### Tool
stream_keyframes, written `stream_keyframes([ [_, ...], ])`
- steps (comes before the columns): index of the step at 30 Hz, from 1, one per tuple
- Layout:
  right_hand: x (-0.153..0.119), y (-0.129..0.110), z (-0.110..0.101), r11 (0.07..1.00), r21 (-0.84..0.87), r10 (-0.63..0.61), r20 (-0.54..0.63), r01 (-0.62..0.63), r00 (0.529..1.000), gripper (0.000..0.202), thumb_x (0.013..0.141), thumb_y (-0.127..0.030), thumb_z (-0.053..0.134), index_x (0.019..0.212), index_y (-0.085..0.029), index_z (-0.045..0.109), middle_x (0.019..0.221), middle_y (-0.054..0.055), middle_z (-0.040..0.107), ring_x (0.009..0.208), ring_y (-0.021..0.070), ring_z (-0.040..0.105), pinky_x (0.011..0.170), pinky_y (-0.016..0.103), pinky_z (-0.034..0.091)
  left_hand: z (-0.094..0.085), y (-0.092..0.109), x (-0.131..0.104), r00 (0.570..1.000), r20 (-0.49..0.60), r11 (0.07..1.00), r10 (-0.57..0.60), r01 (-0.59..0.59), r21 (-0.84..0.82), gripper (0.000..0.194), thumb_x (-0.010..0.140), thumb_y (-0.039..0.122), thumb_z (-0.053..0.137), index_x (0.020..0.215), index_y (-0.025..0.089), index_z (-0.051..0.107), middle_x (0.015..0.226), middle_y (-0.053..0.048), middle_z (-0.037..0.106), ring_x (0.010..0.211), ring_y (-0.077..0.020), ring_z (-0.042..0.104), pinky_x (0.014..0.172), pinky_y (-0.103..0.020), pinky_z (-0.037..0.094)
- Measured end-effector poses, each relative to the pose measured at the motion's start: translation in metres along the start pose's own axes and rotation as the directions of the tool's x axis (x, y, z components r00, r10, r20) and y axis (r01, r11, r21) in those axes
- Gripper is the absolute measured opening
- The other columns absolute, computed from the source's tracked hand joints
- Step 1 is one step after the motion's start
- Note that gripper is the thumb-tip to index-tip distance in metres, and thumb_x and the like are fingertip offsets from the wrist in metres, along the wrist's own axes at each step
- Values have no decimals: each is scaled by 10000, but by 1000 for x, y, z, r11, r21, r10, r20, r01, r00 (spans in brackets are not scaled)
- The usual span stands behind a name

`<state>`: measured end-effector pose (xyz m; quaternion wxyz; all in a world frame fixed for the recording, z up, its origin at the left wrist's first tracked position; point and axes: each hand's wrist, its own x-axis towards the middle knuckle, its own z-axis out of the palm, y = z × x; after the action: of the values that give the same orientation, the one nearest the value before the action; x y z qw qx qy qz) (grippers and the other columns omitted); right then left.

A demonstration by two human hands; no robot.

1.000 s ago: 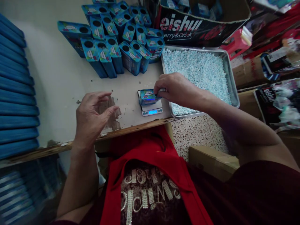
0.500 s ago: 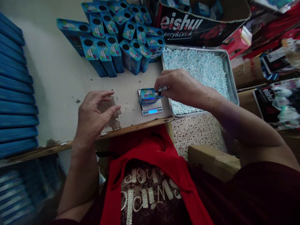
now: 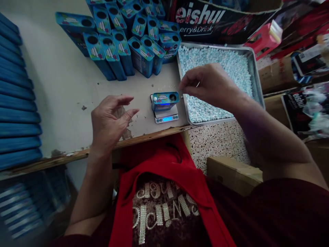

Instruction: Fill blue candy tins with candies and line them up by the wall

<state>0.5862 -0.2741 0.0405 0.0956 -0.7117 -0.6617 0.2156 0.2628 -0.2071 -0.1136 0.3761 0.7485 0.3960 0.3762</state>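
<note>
A blue tin labelled "Caramelo Macizo" lies on a small digital scale with a lit blue display. Its round hole faces up at the right end, and a white piece rests on its top. My right hand is right of the tin, over the left side of a metal tray of small pale-blue and white candies. Its fingertips are pinched together; whether candies are inside is hidden. To the left of the scale, my left hand hovers with thumb and fingers apart, holding nothing.
Several upright blue tins with open holes stand at the back of the table. Stacked blue containers line the left edge. A black printed carton stands behind the tray, with a red object to its right. A cardboard box is below.
My right hand has moved up and right off the tin, uncovering its hole; the candies seen in its fingers no longer show. My left hand has shifted slightly right.
</note>
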Motion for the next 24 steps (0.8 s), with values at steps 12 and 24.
stream_keyframes([
  [12,-34,93,16,995,-25,97,21,-96,995,262,1070,-466,844,1190,-273,974,916,54,843,911,282,804,905,442,598,28,49,42,966,157,972,204,-219,89,121,1094,370,947,1211,341,935,1172,-15,857,1103,-238,800,984,-394,638],
  [24,-46,148,70,905,-426,49,129,11,990,524,1062,-324,834,1574,-212,826,1491,220,780,1332,436,687,1086,540,603,31,49,44,986,160,972,47,-82,222,42,1041,341,905,1075,316,907,1145,-41,827,1045,-260,761,946,-423,649],
])
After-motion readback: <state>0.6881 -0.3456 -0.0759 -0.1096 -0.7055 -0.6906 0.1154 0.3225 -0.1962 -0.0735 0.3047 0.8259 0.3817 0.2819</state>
